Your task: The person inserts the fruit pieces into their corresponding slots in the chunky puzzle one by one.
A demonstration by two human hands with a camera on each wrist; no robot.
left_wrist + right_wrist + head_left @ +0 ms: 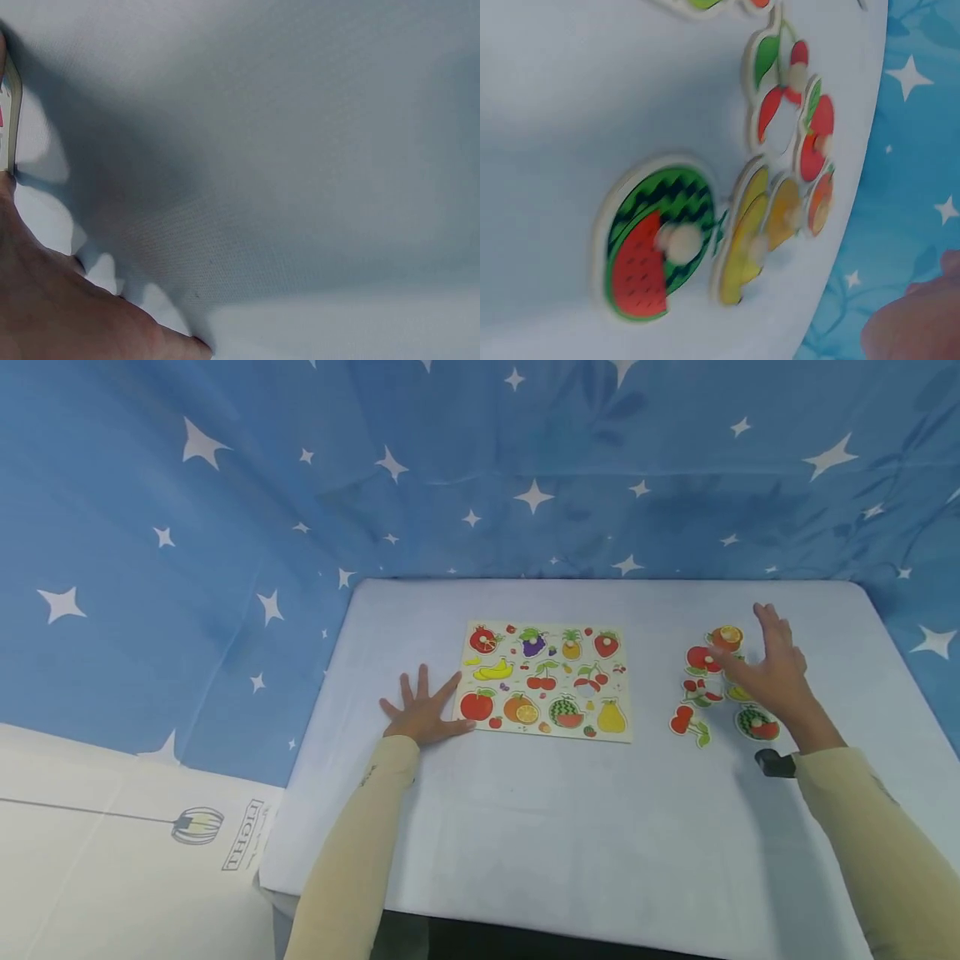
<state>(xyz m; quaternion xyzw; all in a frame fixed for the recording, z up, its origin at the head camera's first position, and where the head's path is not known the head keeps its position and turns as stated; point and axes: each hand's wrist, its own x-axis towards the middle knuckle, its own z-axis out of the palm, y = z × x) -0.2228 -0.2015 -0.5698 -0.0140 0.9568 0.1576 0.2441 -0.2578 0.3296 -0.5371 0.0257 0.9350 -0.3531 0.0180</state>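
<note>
My left hand (422, 717) lies with fingers spread at the left edge of a fruit puzzle board (564, 687), its thumb and index fingertip at that edge. In the left wrist view this hand (82, 315) shows at the lower left, by a sliver of the board (9, 120). My right hand (780, 677) hovers over loose fruit pieces, thumb apart from the fingers, holding nothing. Below it are a watermelon piece (757, 723), cherries (682, 720), a red round fruit (701, 658) and an orange (726, 637). Knobs and a banana piece (744, 244) show in the right wrist view.
A white cloth covers the table (540, 827). Blue star-patterned fabric (525, 527) hangs behind and to the left. A small black object (775, 764) sits at the right cuff.
</note>
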